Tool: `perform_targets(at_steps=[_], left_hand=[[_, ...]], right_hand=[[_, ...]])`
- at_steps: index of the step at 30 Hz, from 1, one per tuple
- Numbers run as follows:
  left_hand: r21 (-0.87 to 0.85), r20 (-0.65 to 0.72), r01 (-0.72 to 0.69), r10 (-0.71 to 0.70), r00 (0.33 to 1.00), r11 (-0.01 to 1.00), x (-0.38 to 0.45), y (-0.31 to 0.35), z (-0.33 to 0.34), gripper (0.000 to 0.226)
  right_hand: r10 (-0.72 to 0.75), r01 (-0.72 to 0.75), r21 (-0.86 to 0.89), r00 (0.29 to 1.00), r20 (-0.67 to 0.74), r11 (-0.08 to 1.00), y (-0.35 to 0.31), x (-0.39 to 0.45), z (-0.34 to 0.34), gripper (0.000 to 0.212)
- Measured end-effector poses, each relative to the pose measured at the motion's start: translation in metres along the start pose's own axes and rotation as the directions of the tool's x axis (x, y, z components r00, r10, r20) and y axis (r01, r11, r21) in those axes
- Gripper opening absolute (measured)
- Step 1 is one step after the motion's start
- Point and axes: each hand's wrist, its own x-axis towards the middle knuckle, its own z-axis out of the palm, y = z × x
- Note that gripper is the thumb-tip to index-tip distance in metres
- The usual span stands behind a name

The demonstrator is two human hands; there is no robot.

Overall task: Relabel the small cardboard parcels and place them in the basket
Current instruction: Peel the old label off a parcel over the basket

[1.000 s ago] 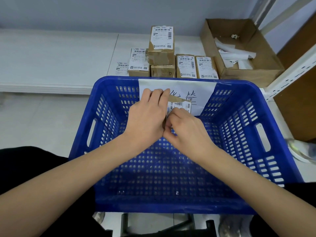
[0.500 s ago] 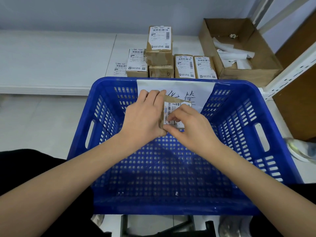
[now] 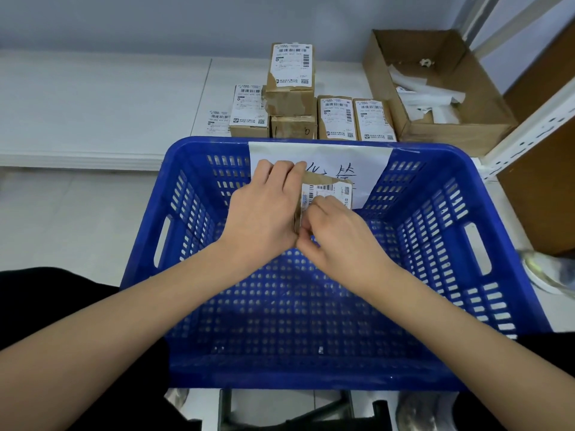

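A small cardboard parcel [image 3: 334, 189] with a white barcode label is held above the far half of the blue plastic basket [image 3: 460, 244]. My left hand [image 3: 267, 209] grips the parcel from its left side, fingers curled over the top edge. My right hand [image 3: 339, 237] pinches the lower left corner of the parcel's label. The basket holds no parcels. Several labelled parcels [image 3: 291, 79] stand stacked on the white floor behind the basket.
An open cardboard box [image 3: 485, 129] with white paper scraps stands at the back right. A handwritten white sheet [image 3: 367, 163] is taped to the basket's far wall. A white metal shelf post [image 3: 529, 116] and brown panel lie to the right. A loose label [image 3: 217, 121] lies left of the stack.
My right hand slid from the label's middle down to its lower left corner and now pinches there. The parcel has stayed in my left hand in almost the same place.
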Motion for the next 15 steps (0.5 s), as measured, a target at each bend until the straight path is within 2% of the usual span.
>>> perform_targets(at_steps=[4,8,12,15], left_hand=[[-0.042,0.049,-0.018,0.02,0.999,0.999,-0.001,-0.001,0.002,0.096],[-0.102,0.088,0.018,-0.009,0.996,0.995,-0.001,-0.004,-0.002,0.102],[-0.121,0.08,0.021,-0.011,0.997,0.992,-0.001,-0.005,-0.005,0.1],[-0.099,0.075,-0.013,0.021,0.997,0.995,-0.003,-0.002,-0.005,0.096]], right_hand=[[0.059,-0.061,0.024,0.996,0.061,0.998,0.009,0.0,-0.005,0.012],[0.151,-0.174,0.16,0.978,0.146,0.972,0.014,0.0,-0.015,0.01],[0.194,-0.235,0.215,0.962,0.194,0.948,0.015,-0.003,-0.018,0.026],[0.173,-0.205,0.189,0.97,0.173,0.96,0.016,-0.004,-0.017,0.029]])
